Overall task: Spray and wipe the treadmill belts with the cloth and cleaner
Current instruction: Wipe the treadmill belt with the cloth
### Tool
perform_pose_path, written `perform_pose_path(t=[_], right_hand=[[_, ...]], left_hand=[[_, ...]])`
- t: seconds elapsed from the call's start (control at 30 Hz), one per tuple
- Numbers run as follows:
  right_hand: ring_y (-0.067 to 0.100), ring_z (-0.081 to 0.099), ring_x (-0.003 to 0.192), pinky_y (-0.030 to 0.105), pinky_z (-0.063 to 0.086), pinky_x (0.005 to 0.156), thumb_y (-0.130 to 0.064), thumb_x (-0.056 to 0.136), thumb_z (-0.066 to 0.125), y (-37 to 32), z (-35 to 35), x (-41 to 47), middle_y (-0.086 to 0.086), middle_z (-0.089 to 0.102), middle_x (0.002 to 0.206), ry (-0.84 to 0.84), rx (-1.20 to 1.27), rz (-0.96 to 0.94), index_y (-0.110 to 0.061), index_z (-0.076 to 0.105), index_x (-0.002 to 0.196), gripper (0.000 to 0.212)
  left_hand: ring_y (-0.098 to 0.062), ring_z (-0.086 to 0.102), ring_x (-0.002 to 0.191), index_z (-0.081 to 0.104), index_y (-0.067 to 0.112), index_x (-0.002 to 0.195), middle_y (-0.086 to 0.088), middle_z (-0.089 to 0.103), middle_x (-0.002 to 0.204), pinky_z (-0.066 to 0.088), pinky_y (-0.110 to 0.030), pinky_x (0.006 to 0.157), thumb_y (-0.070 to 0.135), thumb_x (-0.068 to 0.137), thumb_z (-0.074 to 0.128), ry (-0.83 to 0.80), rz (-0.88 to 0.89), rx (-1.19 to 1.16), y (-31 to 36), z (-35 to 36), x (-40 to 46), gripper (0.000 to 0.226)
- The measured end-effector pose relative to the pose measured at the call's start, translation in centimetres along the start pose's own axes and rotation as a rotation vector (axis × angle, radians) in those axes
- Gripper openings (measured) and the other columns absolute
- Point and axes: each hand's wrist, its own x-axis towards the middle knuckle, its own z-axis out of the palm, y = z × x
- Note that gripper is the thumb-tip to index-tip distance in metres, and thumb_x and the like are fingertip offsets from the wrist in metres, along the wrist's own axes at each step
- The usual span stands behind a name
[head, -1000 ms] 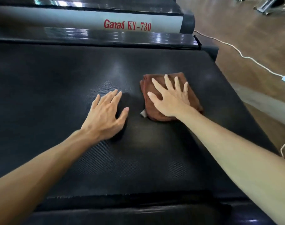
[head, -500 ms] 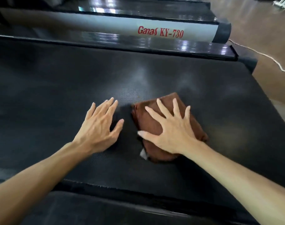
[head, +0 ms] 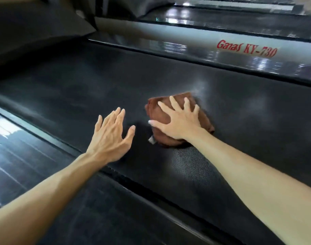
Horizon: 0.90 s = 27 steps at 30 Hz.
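Spread wide and flat, the right hand [head: 179,122] presses down on the brown cloth [head: 203,119], with its fingers [head: 174,103] straight and apart and the thumb stretched out to the left over the near edge of the cloth. It does not pinch or curl around the fabric; the palm only lies on top of it. Beside it, the left hand [head: 110,137] is also open, with the fingers straight and close together and the thumb held apart. It is low over the treadmill belt [head: 80,92] and holds nothing; whether the palm really touches the belt I cannot tell. Between the two hands a short strip of belt shows. Folded into a thick, soft pad, the cloth lies on the belt, and a small pale tag [head: 152,140] comes out at its near left corner. The belt is black, matte rubber with a fine woven grain, clearest near the right forearm. Behind it runs a glossy side rail [head: 204,50] with the red letters "Ganas KY-730" [head: 246,48].
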Motion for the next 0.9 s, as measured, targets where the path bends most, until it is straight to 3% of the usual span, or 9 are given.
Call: perform_pose_path(t=[0.1, 0.23, 0.33, 0.5, 0.67, 0.8, 0.9], right_hand=[[0.039, -0.007, 0.157, 0.068, -0.002, 0.121, -0.101, 0.075, 0.019, -3.8, 1.0, -0.8, -0.010, -0.003, 0.173, -0.007, -0.013, -0.178, -0.054, 0.006, 0.160, 0.098], [0.041, -0.020, 0.155, 0.068, -0.009, 0.121, -0.107, 0.064, 0.017, -3.7, 1.5, -0.9, -0.002, -0.013, 0.173, 0.045, 0.014, -0.121, -0.048, -0.001, 0.162, 0.116], [0.044, -0.018, 0.155, 0.065, -0.008, 0.123, -0.108, 0.061, 0.023, -4.0, 1.4, -0.8, 0.003, -0.014, 0.173, 0.023, 0.043, -0.073, -0.047, 0.000, 0.162, 0.121], [0.044, -0.006, 0.156, 0.056, 0.000, 0.127, -0.104, 0.067, 0.030, -4.2, 1.0, -0.7, 0.006, -0.002, 0.173, 0.031, 0.051, -0.052, -0.043, 0.008, 0.163, 0.116], [0.044, 0.006, 0.153, 0.055, 0.009, 0.125, -0.089, 0.076, 0.047, -4.5, 0.6, -0.2, 0.001, 0.013, 0.170, 0.081, 0.098, -0.028, -0.046, 0.029, 0.155, 0.092], [0.037, 0.041, 0.125, 0.048, 0.037, 0.103, -0.075, 0.080, 0.056, -5.5, 1.0, -1.0, -0.002, 0.040, 0.148, 0.279, 0.120, -0.006, -0.039, 0.050, 0.135, 0.066], [0.034, 0.052, 0.108, 0.041, 0.045, 0.079, -0.068, 0.085, 0.059, -6.1, 1.3, -1.9, -0.001, 0.047, 0.138, 0.351, 0.088, 0.007, -0.033, 0.054, 0.131, 0.058]], left_hand=[[-0.013, 0.006, 0.157, 0.017, 0.013, 0.163, -0.003, 0.013, 0.171, -0.005, -0.040, 0.127, 0.050, 0.104, 0.035, 0.001, -0.060, -0.004, -1.0, -0.2, 0.0, 0.072], [-0.013, 0.005, 0.157, 0.016, 0.014, 0.163, -0.002, 0.011, 0.171, -0.006, -0.040, 0.127, 0.054, 0.104, 0.029, -0.008, -0.053, 0.009, -1.3, 0.1, -0.1, 0.073], [-0.012, 0.006, 0.157, 0.016, 0.015, 0.163, -0.001, 0.012, 0.171, -0.006, -0.040, 0.127, 0.058, 0.098, 0.024, -0.008, -0.037, 0.003, -1.3, 0.1, 0.0, 0.078], [-0.012, 0.009, 0.157, 0.020, 0.015, 0.163, -0.001, 0.016, 0.170, -0.005, -0.039, 0.128, 0.059, 0.091, 0.021, 0.002, -0.020, 0.000, -1.4, 0.6, 0.3, 0.084], [-0.013, 0.015, 0.156, 0.027, 0.013, 0.161, -0.002, 0.023, 0.169, -0.003, -0.041, 0.128, 0.054, 0.099, 0.030, 0.044, -0.036, -0.021, -1.9, 1.0, 1.1, 0.074], [-0.018, 0.021, 0.154, 0.032, 0.012, 0.158, -0.005, 0.029, 0.166, -0.001, -0.042, 0.128, 0.040, 0.105, 0.044, 0.115, -0.067, -0.066, -1.7, 1.3, 1.7, 0.061], [-0.022, 0.025, 0.153, 0.034, 0.011, 0.157, -0.007, 0.032, 0.165, -0.001, -0.041, 0.127, 0.038, 0.106, 0.045, 0.149, -0.063, -0.069, -1.1, 0.9, 1.0, 0.059]])
